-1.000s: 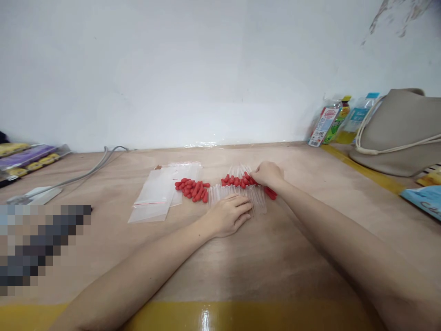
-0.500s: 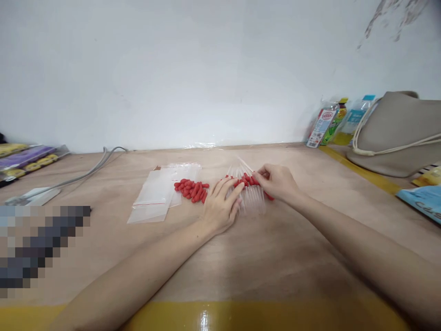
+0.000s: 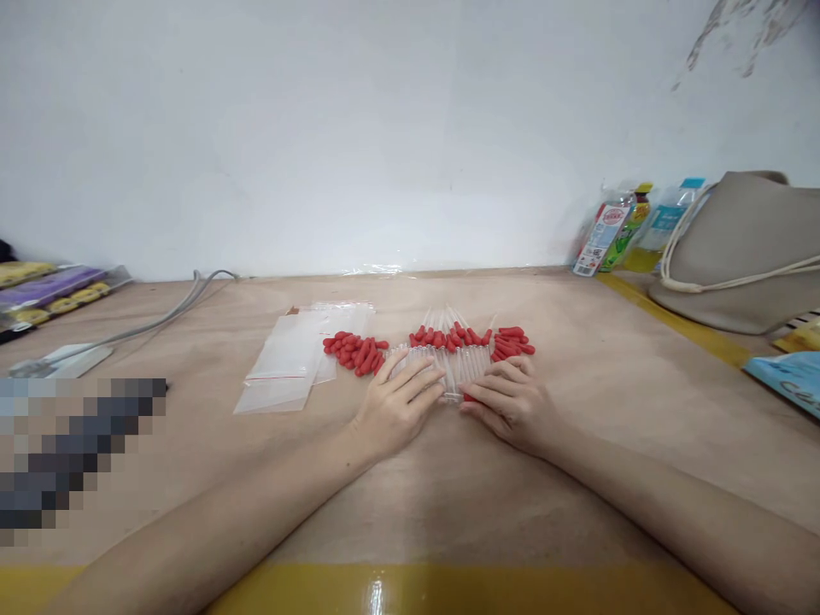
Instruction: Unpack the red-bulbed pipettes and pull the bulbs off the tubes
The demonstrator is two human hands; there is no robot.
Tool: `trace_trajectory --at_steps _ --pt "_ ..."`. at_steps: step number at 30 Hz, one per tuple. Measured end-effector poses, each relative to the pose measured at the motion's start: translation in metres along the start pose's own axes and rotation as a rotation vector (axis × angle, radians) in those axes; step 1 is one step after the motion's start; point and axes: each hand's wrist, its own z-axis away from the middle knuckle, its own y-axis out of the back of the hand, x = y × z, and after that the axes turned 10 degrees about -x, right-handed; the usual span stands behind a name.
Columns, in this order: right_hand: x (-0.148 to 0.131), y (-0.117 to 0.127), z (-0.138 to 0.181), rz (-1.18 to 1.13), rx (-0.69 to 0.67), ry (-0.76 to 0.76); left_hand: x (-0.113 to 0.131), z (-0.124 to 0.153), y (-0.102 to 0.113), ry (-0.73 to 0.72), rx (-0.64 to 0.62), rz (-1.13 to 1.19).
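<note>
A row of clear droppers with red rubber bulbs (image 3: 452,352) lies at the middle of the wooden table (image 3: 487,495). My left hand (image 3: 394,403) rests flat with its fingers spread on the near left end of the clear tubes. My right hand (image 3: 509,400) lies flat on the near right end, fingers pointing left, with a bit of red showing under the fingertips. A loose pile of red bulbs (image 3: 357,351) sits to the left of the row, and a smaller red cluster (image 3: 512,342) sits at its far right.
Clear zip bags (image 3: 291,359) lie left of the bulbs. A grey cable (image 3: 160,318) and a flat device are at the far left beside coloured packets (image 3: 44,290). At the right stand bottles (image 3: 618,226), a beige bag (image 3: 746,248) and a blue packet (image 3: 791,380).
My right hand came back from the far end of the row to its near right end, baring the red cluster. My left hand slid a little nearer and spread over the tubes.
</note>
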Motion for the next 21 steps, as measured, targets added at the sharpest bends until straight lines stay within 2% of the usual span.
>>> trace_trajectory --at_steps 5,13,21 --pt "-0.0002 -0.0031 0.0016 -0.046 -0.025 0.079 0.0002 0.0037 0.0035 -0.051 -0.040 0.091" --pt "-0.0001 0.0006 0.0032 -0.052 -0.036 0.152 0.0027 0.0042 0.0036 -0.032 -0.032 0.182" --pt "0.0023 0.0043 0.0069 0.017 -0.025 0.215 0.0034 0.0069 0.0030 0.004 -0.083 0.282"
